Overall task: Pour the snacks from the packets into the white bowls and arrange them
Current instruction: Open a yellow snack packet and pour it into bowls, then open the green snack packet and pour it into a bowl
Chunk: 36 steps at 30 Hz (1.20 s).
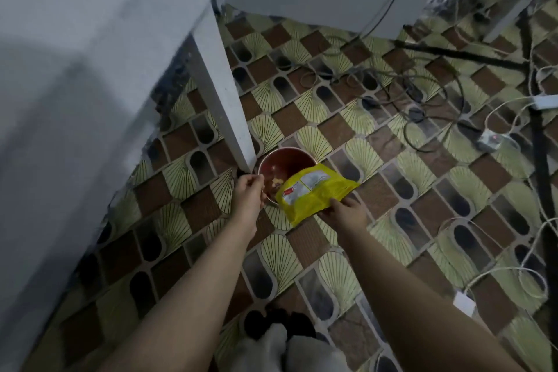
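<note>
Left hand (pixel 248 195) fingers pinch rim of bowl (pixel 283 167), red inside, held low over floor (pixel 392 190). Right hand (pixel 344 213) fingers grip bottom corner of yellow packet (pixel 317 193), mouth tipped into bowl. Packet looks light, soft, crinkly; hold bottom edge. Bowl looks hard; grip rim.

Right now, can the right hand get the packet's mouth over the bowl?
Probably yes. The right hand grips the yellow packet at its near end, and the far end already overlaps the red-lined bowl, which the left hand holds at the rim. Nothing sits between them; the table leg stands just behind.
</note>
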Each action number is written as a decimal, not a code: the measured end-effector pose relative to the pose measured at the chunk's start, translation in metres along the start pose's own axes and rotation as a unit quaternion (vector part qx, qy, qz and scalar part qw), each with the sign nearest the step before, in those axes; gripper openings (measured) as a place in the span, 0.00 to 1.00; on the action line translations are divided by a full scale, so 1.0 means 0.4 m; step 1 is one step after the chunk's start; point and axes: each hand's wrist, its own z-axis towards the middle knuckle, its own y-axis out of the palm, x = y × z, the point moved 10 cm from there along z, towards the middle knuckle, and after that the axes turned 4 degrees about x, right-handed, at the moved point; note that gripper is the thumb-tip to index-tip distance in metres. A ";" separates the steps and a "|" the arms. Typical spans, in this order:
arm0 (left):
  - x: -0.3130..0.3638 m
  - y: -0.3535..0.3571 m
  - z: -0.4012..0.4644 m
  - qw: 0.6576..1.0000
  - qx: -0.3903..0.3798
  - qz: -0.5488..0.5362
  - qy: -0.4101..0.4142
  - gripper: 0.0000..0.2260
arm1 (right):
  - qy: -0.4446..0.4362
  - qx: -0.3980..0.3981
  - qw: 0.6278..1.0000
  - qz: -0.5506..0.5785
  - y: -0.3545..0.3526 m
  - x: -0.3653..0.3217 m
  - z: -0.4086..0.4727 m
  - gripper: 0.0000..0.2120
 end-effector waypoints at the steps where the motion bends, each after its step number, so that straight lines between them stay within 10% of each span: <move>1: -0.042 0.008 0.049 1.000 0.003 0.002 -0.001 0.03 | 0.006 -0.003 1.000 0.001 0.030 0.038 0.057 0.02; 14: -0.256 0.104 0.275 0.999 -0.039 -0.015 0.001 0.04 | 0.046 0.014 0.995 0.085 0.199 0.288 0.328 0.18; 18: -0.145 0.085 0.140 0.999 -0.030 -0.015 0.017 0.05 | -0.007 0.000 0.994 0.108 0.183 0.111 0.134 0.04; 25: 0.243 -0.006 -0.221 0.989 -0.010 -0.054 0.141 0.06 | -0.252 -0.022 0.967 -0.009 0.118 -0.323 -0.329 0.12; 31: 0.616 -0.201 -0.605 0.942 0.013 -0.073 0.326 0.06 | -0.464 -0.146 0.874 0.014 0.123 -0.631 -0.843 0.11; 36: 0.765 -0.557 -0.878 0.890 0.175 -0.054 0.418 0.06 | -0.562 -0.295 0.773 -0.010 0.258 -0.704 -1.264 0.07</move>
